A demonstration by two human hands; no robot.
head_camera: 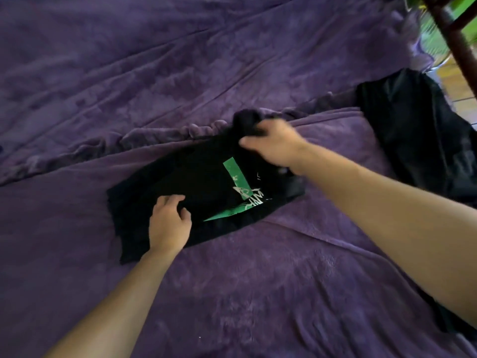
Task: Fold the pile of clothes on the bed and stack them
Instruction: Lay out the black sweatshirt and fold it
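A black T-shirt [191, 182] with a green and white print lies partly folded on the purple blanket [258, 280] in the middle of the view. My left hand [169, 223] rests on its near left part with fingers bent onto the cloth. My right hand [273, 146] grips a bunched black fold at the shirt's far right end and holds it lifted over the shirt. A second dark garment [413, 135] lies spread at the right, apart from both hands.
The purple blanket covers the whole bed, with a raised ridge of folds [167, 135] running behind the shirt. A dark wooden post [454, 40] and green leaves stand at the top right, beyond the bed's edge. Dark cloth [459, 321] shows under my right forearm.
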